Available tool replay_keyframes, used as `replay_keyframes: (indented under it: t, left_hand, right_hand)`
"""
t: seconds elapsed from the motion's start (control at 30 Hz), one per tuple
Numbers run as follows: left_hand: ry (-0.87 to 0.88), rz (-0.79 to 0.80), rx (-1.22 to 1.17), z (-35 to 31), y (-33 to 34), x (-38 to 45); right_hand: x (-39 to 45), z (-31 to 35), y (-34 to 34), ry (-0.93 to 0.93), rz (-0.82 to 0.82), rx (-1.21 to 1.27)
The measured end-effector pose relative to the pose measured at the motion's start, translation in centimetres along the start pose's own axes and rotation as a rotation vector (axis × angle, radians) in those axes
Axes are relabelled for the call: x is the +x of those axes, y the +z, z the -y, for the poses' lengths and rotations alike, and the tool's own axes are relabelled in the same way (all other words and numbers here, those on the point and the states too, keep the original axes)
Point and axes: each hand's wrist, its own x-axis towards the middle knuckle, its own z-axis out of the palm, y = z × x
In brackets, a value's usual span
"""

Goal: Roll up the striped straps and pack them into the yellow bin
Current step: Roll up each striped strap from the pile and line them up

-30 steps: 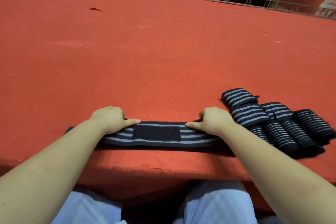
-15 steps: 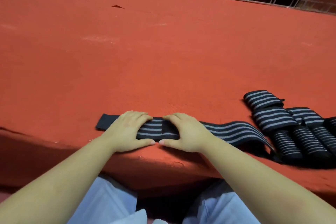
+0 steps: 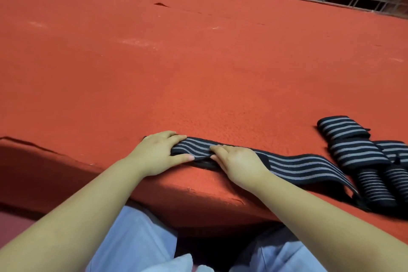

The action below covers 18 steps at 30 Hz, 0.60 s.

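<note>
Under both hands, striped strap (image 3: 293,166) at table edge, left hand (image 3: 159,153) and right hand (image 3: 239,164) gripping its rolled end

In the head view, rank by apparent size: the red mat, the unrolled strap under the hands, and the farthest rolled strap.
1. Red mat, by far the largest.
2. Unrolled strap.
3. Farthest rolled strap, smallest, though it lies slightly farther from the camera.
</note>
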Motion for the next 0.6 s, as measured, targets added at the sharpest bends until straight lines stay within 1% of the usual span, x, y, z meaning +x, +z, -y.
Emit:
replay_keyframes:
  t: [0.07, 0.13, 0.2, 0.23, 0.27, 0.33, 0.4, 0.47, 0.53, 0.6]
  left_hand:
    - [-0.002, -0.012, 0.065, -0.4, -0.1, 0.0]
    - [0.003, -0.014, 0.032, 0.0, 0.0, -0.1]
    - [-0.017, -0.005, -0.066, 0.5, 0.2, -0.3]
    - [-0.030, -0.002, -0.101, 0.5, 0.2, -0.3]
    - [-0.047, 0.001, -0.114, 0.3, 0.2, -0.2]
    - [-0.098, -0.013, -0.124, -0.3, 0.2, 0.2]
    - [-0.144, -0.069, -0.215, -0.7, 0.2, 0.7]
    - [-0.200, -0.115, -0.357, -0.6, 0.1, 1.0]
    - [-0.251, -0.140, -0.409, -0.1, -0.2, 1.1]
    - [-0.291, -0.170, -0.399, 0.5, -0.6, 1.1]
  right_hand:
    - [0.1, -0.5, 0.0, -0.017, 0.017, -0.028]
    - [0.4, -0.3, -0.5, -0.008, 0.056, -0.019]
    - [1.1, 0.1, -1.2, 0.116, 0.110, 0.038]
    - [1.7, 0.1, -1.4, 0.233, 0.149, 0.076]
    - [2.3, 0.0, -1.5, 0.334, 0.167, 0.106]
    - [3.4, -0.2, -1.6, 0.444, 0.202, 0.103]
    - [4.4, -0.3, -1.6, 0.445, 0.218, 0.089]
    - [4.8, -0.3, -1.9, 0.397, 0.254, 0.040]
    - [4.6, -0.6, -2.0, 0.281, 0.258, -0.050]
    - [3.7, -0.7, -2.4, 0.167, 0.205, -0.059]
